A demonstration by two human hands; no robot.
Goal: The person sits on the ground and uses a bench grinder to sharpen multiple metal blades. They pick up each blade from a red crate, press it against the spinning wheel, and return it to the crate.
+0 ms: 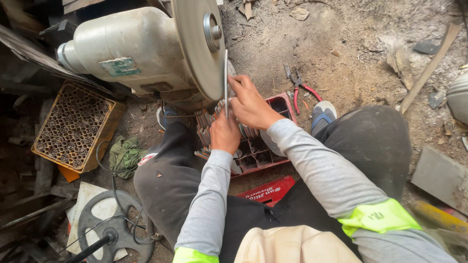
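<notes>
Metal strip: a thin flat strip (226, 80) is held upright, its edge set against the face of the grinding disc (197, 46).
Right hand: the right hand (251, 104) is closed around the strip just beside the disc, fingers pinched on its lower part.
Left hand: the left hand (225, 132) is closed below the disc; the strip's lower end appears to be gripped, though the contact is hidden.
Grinder body: a pale, dusty motor housing (124, 46) is mounted to the left of the disc.
Red crate: a compartmented red crate (278, 104) with a row of flat pieces is placed below the disc, between the legs.
Pliers: red-handled pliers (301, 90) are laid on the dirt to the right of the disc.
Yellow crate: a yellow crate (73, 126) is set lower left of the disc.
</notes>
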